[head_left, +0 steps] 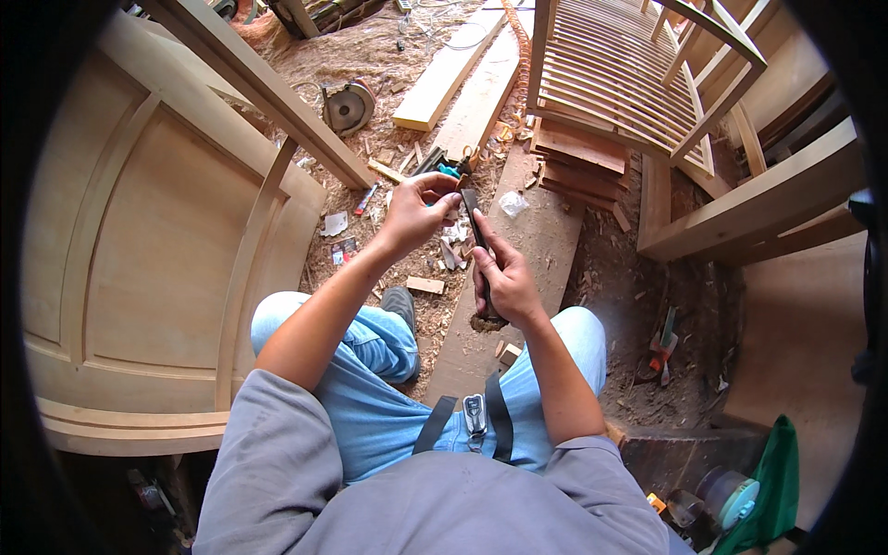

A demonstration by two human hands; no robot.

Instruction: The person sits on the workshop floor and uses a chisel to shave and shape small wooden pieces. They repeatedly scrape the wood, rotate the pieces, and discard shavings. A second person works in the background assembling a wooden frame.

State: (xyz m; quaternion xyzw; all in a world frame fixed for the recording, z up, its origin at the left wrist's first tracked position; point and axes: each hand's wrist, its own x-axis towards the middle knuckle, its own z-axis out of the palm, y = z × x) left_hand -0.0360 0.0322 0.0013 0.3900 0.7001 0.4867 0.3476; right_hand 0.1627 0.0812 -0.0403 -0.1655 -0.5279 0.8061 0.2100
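Between my legs, out in front of me, my right hand point(504, 277) is closed round a long, dark, flat file-like tool point(471, 203). The tool's tip points up and slightly left. Just left of that tip, my left hand point(418, 217) has thumb and fingers pinched together. A small brownish piece seems to show at its fingertips, too small to name. Behind my hands, a teal and black tool point(449, 170) lies on the floor, partly hidden by my left fingers. Beneath my right hand runs a wide plank point(541, 250) with a dark hole in it.
A panelled wooden door point(166, 250) stands on the left. Farther off lie a circular saw point(350, 108), pale beams point(450, 74) and an orange coiled hose point(522, 55). A slatted wooden frame point(610, 83) and stacked boards point(583, 153) are at the right. Shavings cover the floor.
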